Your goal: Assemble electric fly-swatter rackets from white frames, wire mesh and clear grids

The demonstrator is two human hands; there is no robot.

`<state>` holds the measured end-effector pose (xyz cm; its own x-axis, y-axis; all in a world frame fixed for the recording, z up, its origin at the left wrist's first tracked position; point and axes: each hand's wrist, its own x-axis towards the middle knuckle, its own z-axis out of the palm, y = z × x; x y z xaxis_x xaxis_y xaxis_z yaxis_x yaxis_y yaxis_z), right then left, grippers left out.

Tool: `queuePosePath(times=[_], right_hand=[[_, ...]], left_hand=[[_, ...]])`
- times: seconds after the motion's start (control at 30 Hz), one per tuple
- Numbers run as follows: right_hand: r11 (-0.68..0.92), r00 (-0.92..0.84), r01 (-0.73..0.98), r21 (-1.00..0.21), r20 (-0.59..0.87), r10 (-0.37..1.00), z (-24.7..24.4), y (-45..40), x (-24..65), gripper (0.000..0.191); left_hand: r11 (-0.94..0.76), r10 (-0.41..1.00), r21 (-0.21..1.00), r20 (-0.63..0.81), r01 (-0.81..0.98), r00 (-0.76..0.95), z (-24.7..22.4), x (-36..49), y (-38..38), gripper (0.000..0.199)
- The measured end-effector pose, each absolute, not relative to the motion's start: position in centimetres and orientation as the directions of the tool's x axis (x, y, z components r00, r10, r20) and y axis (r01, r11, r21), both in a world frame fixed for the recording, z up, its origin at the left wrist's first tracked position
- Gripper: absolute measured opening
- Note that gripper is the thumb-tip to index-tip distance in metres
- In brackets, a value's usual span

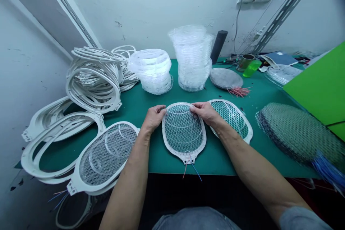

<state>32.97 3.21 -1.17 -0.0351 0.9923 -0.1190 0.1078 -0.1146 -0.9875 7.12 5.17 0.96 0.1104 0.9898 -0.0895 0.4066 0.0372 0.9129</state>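
Note:
A white oval frame with wire mesh point(184, 129) lies at the middle of the green table, its narrow tab and a red and a blue wire pointing toward me. My left hand point(155, 118) grips the frame's upper left rim, thumb and fingers closed on it. At the upper right rim, my right hand point(204, 112) pinches the same frame, thumb over the mesh. Partly under my right wrist is a second meshed frame point(232, 119). Another meshed frame point(109, 154) rests beside my left forearm.
White frames point(93, 79) pile up at the left. Clear ring stacks point(192, 59) stand at the back. Round grey meshes point(225, 78), a tin can point(245, 62) and a green bottle point(252, 68) sit behind. Mesh sheets point(299, 133) and a green panel point(320, 90) occupy the right.

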Motion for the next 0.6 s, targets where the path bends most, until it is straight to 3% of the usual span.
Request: queuePosePath(times=[0.17, 0.33, 0.47, 0.6], right_hand=[[0.014, 0.01, 0.406, -0.914, 0.019, 1.0, -1.0, 3.1, 32.9, 0.03], [0.035, 0.026, 0.667, -0.745, 0.071, 0.997, -0.1, 2.9, 32.7, 0.032], [0.032, -0.007, 0.688, -0.725, 0.037, 0.999, 0.3, 3.2, 33.0, 0.029], [0.023, -0.003, 0.675, -0.738, 0.028, 1.0, 0.6, 2.8, 33.5, 0.025]], left_hand=[[-0.101, 0.994, 0.799, 0.057, 0.593, 0.092, 2.4, 7.8, 3.5, 0.035], [-0.374, 0.927, 0.4, 0.195, 0.837, 0.321, 0.9, 7.8, -1.6, 0.047], [-0.421, 0.906, 0.224, 0.141, 0.879, 0.398, -1.3, 7.6, -4.1, 0.054], [-0.424, 0.905, 0.18, 0.127, 0.887, 0.407, -1.9, 7.7, -4.3, 0.058]])
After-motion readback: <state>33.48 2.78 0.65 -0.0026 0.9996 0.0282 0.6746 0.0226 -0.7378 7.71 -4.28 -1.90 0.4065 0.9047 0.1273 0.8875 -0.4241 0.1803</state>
